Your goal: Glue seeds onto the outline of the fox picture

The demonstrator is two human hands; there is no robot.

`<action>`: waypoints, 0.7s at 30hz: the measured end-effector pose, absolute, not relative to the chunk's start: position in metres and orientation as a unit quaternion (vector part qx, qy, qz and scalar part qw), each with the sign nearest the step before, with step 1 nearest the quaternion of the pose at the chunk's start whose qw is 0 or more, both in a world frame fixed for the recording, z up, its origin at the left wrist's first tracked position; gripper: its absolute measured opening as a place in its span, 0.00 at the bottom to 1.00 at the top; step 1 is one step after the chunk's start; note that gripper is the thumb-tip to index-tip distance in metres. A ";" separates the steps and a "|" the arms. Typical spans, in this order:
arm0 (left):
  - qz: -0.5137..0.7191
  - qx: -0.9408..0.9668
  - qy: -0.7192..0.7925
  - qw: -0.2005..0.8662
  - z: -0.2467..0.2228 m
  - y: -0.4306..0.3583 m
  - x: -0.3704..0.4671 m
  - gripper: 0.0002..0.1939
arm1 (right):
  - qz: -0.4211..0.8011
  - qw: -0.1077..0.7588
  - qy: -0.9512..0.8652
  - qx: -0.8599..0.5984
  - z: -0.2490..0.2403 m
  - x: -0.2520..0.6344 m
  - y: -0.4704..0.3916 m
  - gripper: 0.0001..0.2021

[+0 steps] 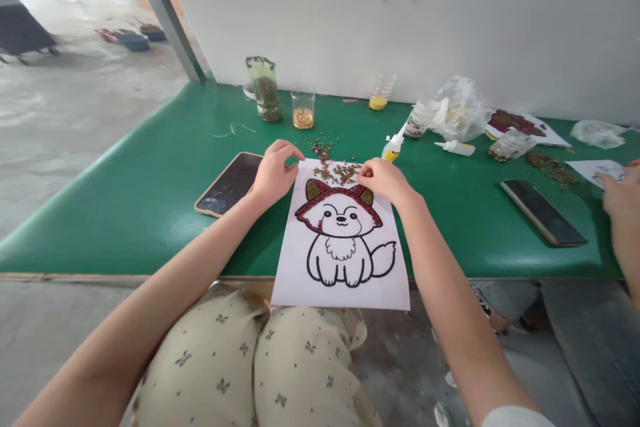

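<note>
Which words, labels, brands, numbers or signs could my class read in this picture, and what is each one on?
None can be read.
Yellow-labelled bottle by the right hand: any print is too small and blurred.
Lying bottle: likewise.
Animal drawing: no lettering shows.

- The left arm (165,300), bare along the stretch I can see, reaches forward and slants inward from the person's left side.
- The left wrist (257,199) sits low, leading into the left hand (279,171), back upward, fingers bent and pointing inward, a clear gap between thumb and forefinger.
- The right arm (450,293) reaches forward and inward too, bare up to a pale sleeve (515,417).
- The right wrist (407,197) leads into the right hand (381,179), its fingers curled together, thumb and forefinger tips close; whether they meet is too small to tell.
- Both hands are apart, nearly level with each other.
</note>
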State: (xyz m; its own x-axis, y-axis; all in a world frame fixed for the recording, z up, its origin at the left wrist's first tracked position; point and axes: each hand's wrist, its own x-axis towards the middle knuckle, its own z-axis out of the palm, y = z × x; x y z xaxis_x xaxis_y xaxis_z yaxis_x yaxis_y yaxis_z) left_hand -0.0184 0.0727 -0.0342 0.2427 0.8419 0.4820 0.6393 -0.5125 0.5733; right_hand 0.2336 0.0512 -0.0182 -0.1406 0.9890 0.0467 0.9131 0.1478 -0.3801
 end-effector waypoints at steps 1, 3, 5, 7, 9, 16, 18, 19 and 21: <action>0.390 0.778 0.476 0.130 -0.034 0.073 -0.018 0.11 | 0.138 0.141 -0.742 -0.640 -0.018 0.233 0.051 0.06; 0.389 0.778 0.475 0.130 -0.035 0.073 -0.018 0.11 | 0.151 0.134 -0.739 -0.643 -0.017 0.233 0.050 0.06; 0.389 0.779 0.475 0.131 -0.035 0.073 -0.019 0.10 | 0.154 0.130 -0.740 -0.642 -0.016 0.233 0.050 0.06; 0.387 0.780 0.474 0.132 -0.036 0.073 -0.019 0.10 | 0.148 0.127 -0.748 -0.635 -0.017 0.233 0.050 0.07; 0.385 0.781 0.473 0.133 -0.035 0.073 -0.019 0.10 | 0.139 0.126 -0.758 -0.624 -0.019 0.233 0.050 0.08; 0.385 0.781 0.473 0.136 -0.035 0.073 -0.019 0.10 | 0.145 0.173 -0.779 -0.585 -0.021 0.232 0.050 0.05; 0.383 0.781 0.473 0.137 -0.035 0.072 -0.018 0.10 | 0.179 0.211 -0.782 -0.558 -0.019 0.226 0.048 0.05; 0.382 0.782 0.473 0.138 -0.035 0.072 -0.018 0.10 | 0.197 0.224 -0.786 -0.541 -0.018 0.221 0.045 0.05; 0.380 0.782 0.474 0.137 -0.035 0.071 -0.018 0.10 | 0.224 0.227 -0.804 -0.502 -0.017 0.211 0.039 0.05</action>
State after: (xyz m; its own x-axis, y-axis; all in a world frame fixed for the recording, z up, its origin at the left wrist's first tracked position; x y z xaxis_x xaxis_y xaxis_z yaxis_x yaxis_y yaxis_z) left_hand -0.0183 0.0715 -0.0345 0.2619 0.8462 0.4641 0.6377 -0.5127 0.5749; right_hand 0.2107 0.0394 -0.0174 -0.3939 0.9085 0.1397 0.7055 0.3963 -0.5876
